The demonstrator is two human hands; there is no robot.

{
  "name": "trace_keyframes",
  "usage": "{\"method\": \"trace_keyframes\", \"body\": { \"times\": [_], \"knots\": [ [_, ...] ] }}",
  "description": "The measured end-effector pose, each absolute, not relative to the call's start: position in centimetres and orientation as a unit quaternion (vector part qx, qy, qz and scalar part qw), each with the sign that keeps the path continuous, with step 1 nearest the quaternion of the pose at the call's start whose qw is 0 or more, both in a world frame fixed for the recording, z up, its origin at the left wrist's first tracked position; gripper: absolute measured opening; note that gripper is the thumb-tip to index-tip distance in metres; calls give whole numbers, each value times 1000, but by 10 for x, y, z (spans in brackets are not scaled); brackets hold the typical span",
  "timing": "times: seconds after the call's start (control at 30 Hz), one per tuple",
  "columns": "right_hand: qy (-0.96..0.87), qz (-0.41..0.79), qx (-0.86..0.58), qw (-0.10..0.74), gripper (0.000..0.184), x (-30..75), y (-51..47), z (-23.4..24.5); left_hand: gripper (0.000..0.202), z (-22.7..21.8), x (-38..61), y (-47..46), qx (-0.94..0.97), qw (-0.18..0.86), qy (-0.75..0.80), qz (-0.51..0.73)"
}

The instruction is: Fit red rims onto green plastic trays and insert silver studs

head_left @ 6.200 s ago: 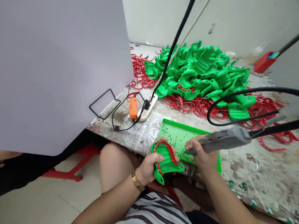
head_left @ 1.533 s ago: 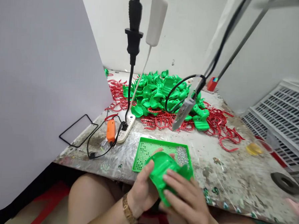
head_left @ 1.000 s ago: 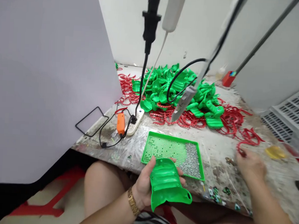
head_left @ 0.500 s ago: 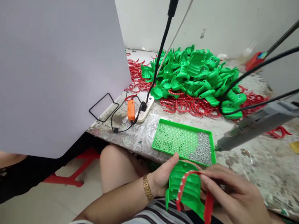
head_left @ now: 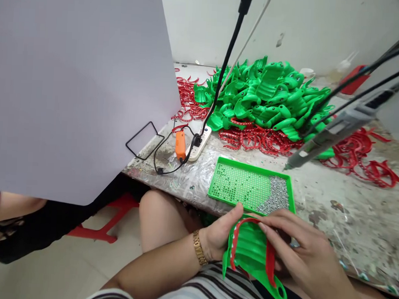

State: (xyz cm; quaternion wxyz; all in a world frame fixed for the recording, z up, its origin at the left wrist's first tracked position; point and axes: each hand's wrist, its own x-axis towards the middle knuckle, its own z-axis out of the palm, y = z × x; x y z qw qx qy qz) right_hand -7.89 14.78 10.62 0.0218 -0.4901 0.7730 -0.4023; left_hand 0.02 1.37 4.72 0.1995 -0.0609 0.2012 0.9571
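The green plastic shell (head_left: 249, 252) sits low and near, over the person's lap, clasped at its left edge by the left hand (head_left: 219, 234). A red toothed strip (head_left: 269, 265) arches over the shell. The right hand (head_left: 302, 255) holds the strip's right arm against it with narrow, nearly straight fingers. Just beyond, on the table (head_left: 349, 220), a green perforated tray (head_left: 212, 186) holds small silver screws (head_left: 277, 199) heaped at its right end. A grey electric screwdriver (head_left: 323, 140) hangs to the right. Farther off are heaped green shells (head_left: 272, 97) and red strips (head_left: 263, 141).

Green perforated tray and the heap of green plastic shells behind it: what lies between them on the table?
Head view: red curved plastic strips beside the green heap, then stained tabletop up to the tray.
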Motion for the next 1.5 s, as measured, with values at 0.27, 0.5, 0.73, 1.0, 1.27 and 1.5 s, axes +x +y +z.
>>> {"method": "trace_keyframes", "body": {
  "times": [0.27,0.5,0.73,1.0,1.27,1.5],
  "knots": [
    [771,-345,-533,-47,18,-81,142,110,74,43,0,13,-77,194,201,957],
    [775,-333,-534,-58,20,-81,142,107,71,43,-1,11,-66,174,208,960],
    [774,-324,-540,-67,16,-83,140,106,70,43,-1,9,-71,167,216,959],
    [772,-338,-535,-51,16,-82,139,107,73,43,-1,9,-81,172,221,957],
    [771,-332,-540,-58,18,-82,140,104,71,39,-3,6,-61,174,207,961],
    [769,-304,-558,-70,18,-82,139,107,71,36,-3,5,-55,180,212,959]
  ]
}}
